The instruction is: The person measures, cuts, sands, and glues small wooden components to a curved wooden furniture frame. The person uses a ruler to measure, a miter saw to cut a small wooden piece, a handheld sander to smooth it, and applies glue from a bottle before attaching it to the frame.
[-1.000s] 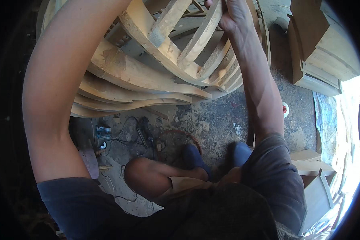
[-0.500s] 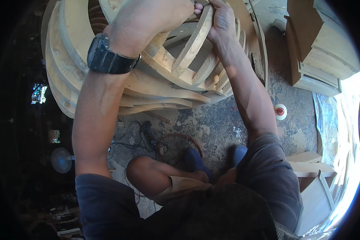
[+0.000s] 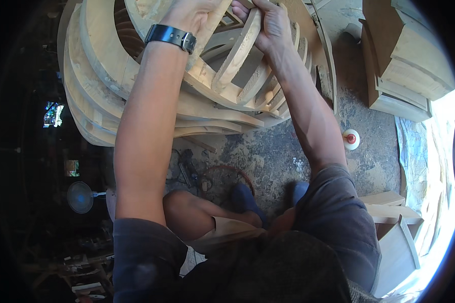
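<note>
My right hand [image 3: 274,26] is wrapped round the upper part of a curved wooden slat [image 3: 237,53], with fingertips showing on its left side. That slat stands up from the rounded rim of a large ribbed wooden frame [image 3: 98,43]. At the top edge my left hand [image 3: 194,14] lies against another pale wooden slat [image 3: 210,38]; its fingers are hidden behind the wood and cut off by the picture. A watch with a dark strap [image 3: 171,38] sits on my left wrist. More curved ribs [image 3: 255,83] run beside the held slat.
Wooden box-like pieces [image 3: 402,60] stand at the far right, others [image 3: 397,237] at the near right. A white container with a red cap [image 3: 351,139] is on the stained floor [image 3: 273,146]. Below the frame lie a cable-fed tool [image 3: 187,169] and a hose [image 3: 232,169]. A fan [image 3: 80,197] stands left.
My left hand has swung up and back from near the right hand, its wrist turning so the strap buckle shows. My right hand stays on the slat; the view has shifted slightly.
</note>
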Demonstrator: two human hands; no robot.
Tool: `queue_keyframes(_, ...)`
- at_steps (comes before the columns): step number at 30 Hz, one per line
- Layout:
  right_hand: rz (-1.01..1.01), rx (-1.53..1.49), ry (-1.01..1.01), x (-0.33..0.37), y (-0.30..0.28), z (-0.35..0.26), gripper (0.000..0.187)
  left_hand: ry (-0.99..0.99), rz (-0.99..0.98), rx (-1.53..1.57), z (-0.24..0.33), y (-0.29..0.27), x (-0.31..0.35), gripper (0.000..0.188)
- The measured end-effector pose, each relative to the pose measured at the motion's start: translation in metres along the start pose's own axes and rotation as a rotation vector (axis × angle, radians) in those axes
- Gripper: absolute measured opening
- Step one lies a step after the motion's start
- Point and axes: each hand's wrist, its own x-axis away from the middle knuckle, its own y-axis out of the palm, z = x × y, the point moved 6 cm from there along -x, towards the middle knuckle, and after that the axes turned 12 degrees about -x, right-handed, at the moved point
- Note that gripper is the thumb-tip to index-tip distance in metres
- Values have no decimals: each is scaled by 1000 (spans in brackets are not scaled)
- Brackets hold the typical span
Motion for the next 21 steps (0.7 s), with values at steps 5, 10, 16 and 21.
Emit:
queue_keyframes(5, -25, -52, 10, -12, -10, 0, 29, 9, 16, 56, 2, 1, 1, 38)
queue_keyframes(10, -116, -124, 103, -12, -7, -4, 28, 28, 27, 50, 3, -2, 8, 39)
queue_keyframes(16, 49, 16, 134, -8, -8, -15, 29, 24, 41, 20, -4, -5, 15, 40)
queue_keyframes(21, 97, 52, 81, -11, -21, -22, 22, 42, 47, 21, 0, -2, 14, 41)
